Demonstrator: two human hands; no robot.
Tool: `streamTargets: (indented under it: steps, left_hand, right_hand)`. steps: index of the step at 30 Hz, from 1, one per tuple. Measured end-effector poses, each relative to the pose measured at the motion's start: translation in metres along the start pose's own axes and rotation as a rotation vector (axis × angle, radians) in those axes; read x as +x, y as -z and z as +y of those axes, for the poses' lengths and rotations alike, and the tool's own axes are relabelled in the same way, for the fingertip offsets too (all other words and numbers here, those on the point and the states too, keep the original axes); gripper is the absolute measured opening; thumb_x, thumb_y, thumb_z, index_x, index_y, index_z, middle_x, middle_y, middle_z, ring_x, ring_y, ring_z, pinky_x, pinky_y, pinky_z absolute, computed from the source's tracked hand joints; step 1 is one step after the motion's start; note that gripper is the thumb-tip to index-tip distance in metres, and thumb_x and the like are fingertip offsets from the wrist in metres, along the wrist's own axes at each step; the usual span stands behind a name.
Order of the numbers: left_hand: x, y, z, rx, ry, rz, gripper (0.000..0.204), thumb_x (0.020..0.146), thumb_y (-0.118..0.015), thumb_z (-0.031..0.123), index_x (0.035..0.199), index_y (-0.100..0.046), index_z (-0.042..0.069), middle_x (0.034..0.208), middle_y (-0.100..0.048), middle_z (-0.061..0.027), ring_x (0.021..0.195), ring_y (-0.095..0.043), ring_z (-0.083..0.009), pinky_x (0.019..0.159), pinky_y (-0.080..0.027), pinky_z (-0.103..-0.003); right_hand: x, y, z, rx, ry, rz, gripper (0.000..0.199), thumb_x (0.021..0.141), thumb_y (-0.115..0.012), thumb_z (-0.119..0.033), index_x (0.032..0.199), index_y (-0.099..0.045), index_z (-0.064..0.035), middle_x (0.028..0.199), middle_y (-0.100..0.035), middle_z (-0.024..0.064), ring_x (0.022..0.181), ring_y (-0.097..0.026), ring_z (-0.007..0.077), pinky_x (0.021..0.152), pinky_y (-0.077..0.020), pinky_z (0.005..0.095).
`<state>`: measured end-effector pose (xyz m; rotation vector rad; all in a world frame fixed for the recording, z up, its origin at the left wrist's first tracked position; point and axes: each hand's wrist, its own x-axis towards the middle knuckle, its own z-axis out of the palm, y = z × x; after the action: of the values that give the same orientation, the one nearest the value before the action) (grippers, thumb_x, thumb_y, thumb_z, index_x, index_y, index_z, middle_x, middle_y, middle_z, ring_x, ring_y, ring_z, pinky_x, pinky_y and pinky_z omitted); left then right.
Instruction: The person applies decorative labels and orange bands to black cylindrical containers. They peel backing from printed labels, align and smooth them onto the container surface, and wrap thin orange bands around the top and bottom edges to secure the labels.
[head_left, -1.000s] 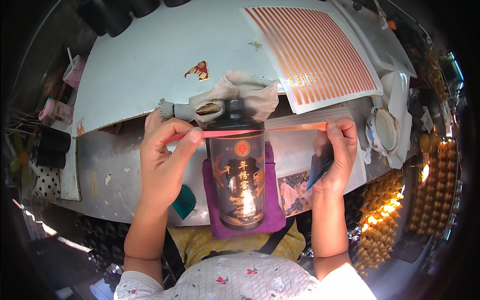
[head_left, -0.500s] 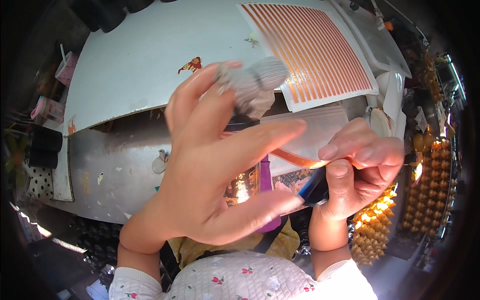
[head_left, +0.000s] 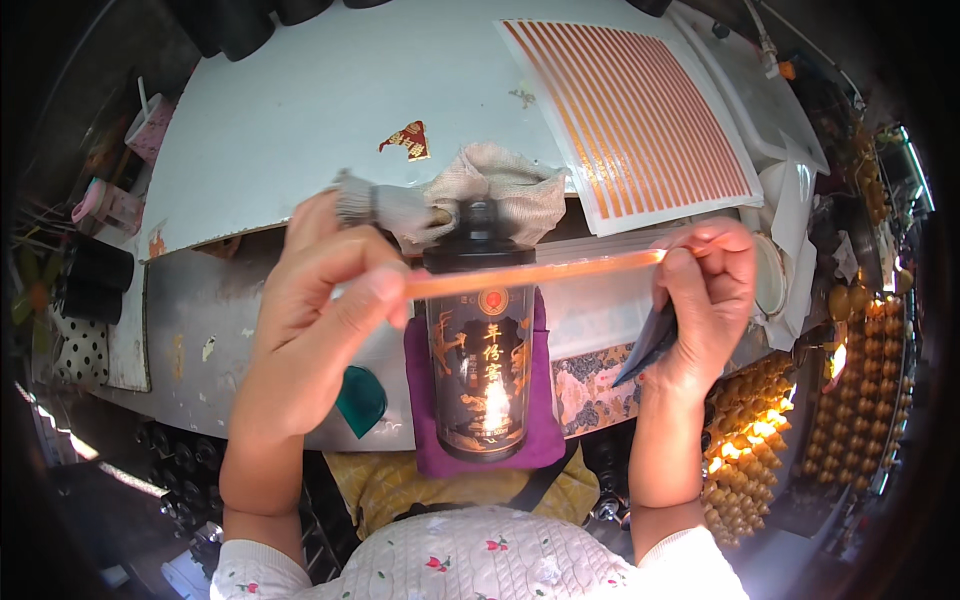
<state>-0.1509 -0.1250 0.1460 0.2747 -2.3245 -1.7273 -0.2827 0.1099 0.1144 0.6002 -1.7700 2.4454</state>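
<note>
A narrow orange strip (head_left: 545,273) is stretched across the upper part of a black bottle (head_left: 480,375) with gold decoration. My left hand (head_left: 325,290) pinches the strip's left end, while my right hand (head_left: 705,280) pinches its right end. Under my right palm is a flat, dark blue piece (head_left: 655,335), partly hidden. The bottle lies on a purple cloth (head_left: 425,420), its neck pointing away from me toward a crumpled whitish cloth (head_left: 520,190). Beside my left fingers is a grey-white, ribbed piece (head_left: 385,207); whether they hold it I cannot tell.
On the white board (head_left: 280,130) lies a sheet of orange strips (head_left: 630,120), with a torn red-gold scrap (head_left: 407,141) nearby. A green piece (head_left: 361,402) sits left of the bottle. Dark containers (head_left: 95,275) stand at left; gold knobbly objects (head_left: 750,455) fill the lower right.
My left hand has moved left and back, uncovering the bottle. The strip, earlier curved and mostly hidden, is now drawn straight between both hands. My right hand has shifted slightly left and up.
</note>
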Motion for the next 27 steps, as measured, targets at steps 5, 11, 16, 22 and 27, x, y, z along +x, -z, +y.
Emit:
streamTargets:
  steps: [5,11,16,22,27]
  left_hand:
    - [-0.003,-0.01,-0.029,0.386,-0.09,0.182,0.021,0.094,-0.064,0.02,0.078,-0.06,0.006,0.087,-0.053,-0.0044,0.102,-0.042,-0.0244,0.102,-0.029,-0.039]
    - [0.003,-0.022,-0.045,0.396,-0.214,0.271,0.014,0.091,-0.068,0.015,0.081,-0.062,0.007,0.08,-0.056,-0.0019,0.096,-0.04,-0.024,0.102,-0.027,-0.04]
    - [0.004,-0.025,-0.044,0.405,-0.215,0.272,0.015,0.092,-0.068,0.016,0.082,-0.062,0.007,0.078,-0.057,-0.0007,0.094,-0.039,-0.0227,0.104,-0.025,-0.041]
    - [0.004,-0.025,-0.052,0.442,-0.189,0.283,0.013,0.093,-0.068,0.016,0.084,-0.063,0.007,0.08,-0.057,-0.0007,0.095,-0.039,-0.0229,0.109,-0.021,-0.044]
    - [0.004,-0.026,-0.056,0.45,-0.183,0.324,0.012,0.092,-0.069,0.017,0.085,-0.065,0.008,0.084,-0.056,-0.0018,0.098,-0.039,-0.0252,0.111,-0.02,-0.046]
  right_hand:
    - [-0.013,0.012,0.03,0.031,-0.179,0.175,0.023,0.089,-0.068,0.005,0.106,-0.058,-0.0077,0.084,-0.065,0.0023,0.06,-0.05,0.0038,0.051,-0.0345,0.0181]
    - [-0.013,0.019,0.039,0.007,-0.19,0.231,0.02,0.09,-0.067,0.003,0.104,-0.059,-0.0085,0.083,-0.064,0.0007,0.058,-0.047,0.0031,0.049,-0.0328,0.018]
    - [-0.011,0.023,0.04,-0.006,-0.21,0.276,0.02,0.09,-0.068,0.003,0.104,-0.059,-0.0088,0.082,-0.064,0.0006,0.059,-0.048,0.003,0.05,-0.0342,0.0182]
    - [-0.01,0.032,0.046,0.01,-0.224,0.302,0.019,0.091,-0.067,0.002,0.104,-0.059,-0.0092,0.084,-0.064,0.0003,0.061,-0.049,0.0039,0.051,-0.0352,0.0185]
    - [-0.01,0.036,0.046,-0.006,-0.239,0.323,0.02,0.091,-0.067,0.001,0.106,-0.059,-0.0098,0.086,-0.064,-0.0007,0.064,-0.051,0.0045,0.053,-0.0361,0.0192]
